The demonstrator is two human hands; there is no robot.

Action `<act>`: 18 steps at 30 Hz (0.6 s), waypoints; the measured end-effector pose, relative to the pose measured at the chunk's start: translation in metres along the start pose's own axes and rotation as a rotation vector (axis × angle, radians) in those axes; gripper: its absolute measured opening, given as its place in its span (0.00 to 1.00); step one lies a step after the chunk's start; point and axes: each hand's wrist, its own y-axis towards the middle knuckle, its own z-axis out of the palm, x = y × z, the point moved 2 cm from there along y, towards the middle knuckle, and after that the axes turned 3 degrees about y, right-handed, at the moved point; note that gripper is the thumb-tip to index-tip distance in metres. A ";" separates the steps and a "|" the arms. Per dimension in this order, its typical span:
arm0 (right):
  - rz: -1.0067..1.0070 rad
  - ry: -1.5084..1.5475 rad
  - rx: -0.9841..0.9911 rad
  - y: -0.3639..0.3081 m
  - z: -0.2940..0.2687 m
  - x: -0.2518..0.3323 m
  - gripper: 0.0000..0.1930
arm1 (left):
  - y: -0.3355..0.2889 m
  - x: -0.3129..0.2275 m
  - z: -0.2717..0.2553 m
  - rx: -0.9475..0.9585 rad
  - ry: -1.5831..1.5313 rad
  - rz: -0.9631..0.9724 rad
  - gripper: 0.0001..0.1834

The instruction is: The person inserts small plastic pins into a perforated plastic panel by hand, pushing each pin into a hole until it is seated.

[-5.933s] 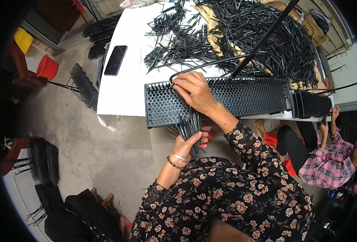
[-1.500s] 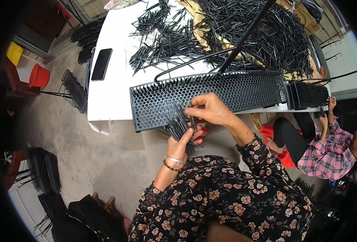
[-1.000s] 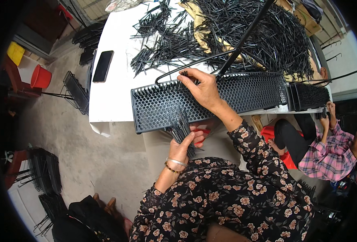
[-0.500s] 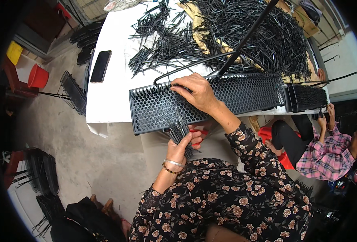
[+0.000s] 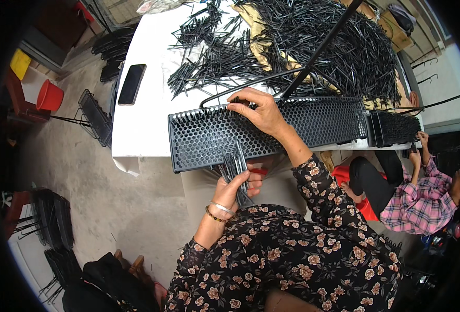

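A long black perforated tray (image 5: 323, 125) lies across the near edge of the table, full of round holes, with short black tips along its far edge. My right hand (image 5: 264, 112) is over the tray's far edge, thumb and fingers pinched together at the holes; what sits between the fingertips is too small to make out. Below the tray's near edge, my left hand (image 5: 232, 190) is closed around a bundle of thin black sticks (image 5: 234, 164), their upper ends overlapping the tray. Black rods stand over the far side of the tray.
Heaps of loose black sticks (image 5: 339, 52) cover the white-topped table (image 5: 147, 127). A phone (image 5: 132, 84) lies at its left. On the right, a person in a plaid shirt (image 5: 414, 205) works at a bristly black rack (image 5: 396, 127). A red bucket (image 5: 50, 95) stands far left.
My right hand has shifted slightly to the right along the tray's far edge, still pinched. My left hand keeps its hold on the stick bundle, which is turned a little more upright.
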 end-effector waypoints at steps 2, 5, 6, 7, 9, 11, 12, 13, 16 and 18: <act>0.044 0.009 0.026 0.001 -0.002 -0.002 0.07 | 0.004 0.001 0.000 -0.036 0.008 0.031 0.15; 0.041 0.034 0.053 0.004 -0.006 -0.002 0.07 | 0.002 -0.001 0.001 0.009 -0.003 0.030 0.14; 0.040 0.035 0.054 0.004 -0.007 -0.001 0.07 | 0.002 -0.001 0.001 0.008 -0.002 0.031 0.14; 0.042 0.039 0.087 0.003 -0.007 -0.001 0.07 | 0.003 0.000 0.000 0.001 -0.011 0.038 0.14; 0.042 0.043 0.121 0.004 -0.007 0.000 0.07 | 0.003 0.000 0.000 -0.005 -0.020 0.046 0.14; 0.023 0.044 0.129 0.004 -0.006 0.000 0.07 | 0.003 0.000 -0.001 -0.014 -0.038 0.054 0.14; 0.022 0.043 0.128 0.003 -0.005 -0.001 0.07 | 0.003 0.000 -0.001 -0.013 -0.037 0.054 0.14; 0.023 0.015 0.102 0.001 -0.005 -0.003 0.07 | 0.004 -0.001 0.000 -0.006 -0.027 0.072 0.14; -0.002 -0.068 0.067 -0.005 -0.001 -0.003 0.07 | 0.004 -0.002 0.001 -0.007 -0.018 0.082 0.14; -0.030 -0.121 0.061 -0.008 0.003 0.001 0.07 | 0.004 -0.002 0.001 -0.017 -0.022 0.074 0.13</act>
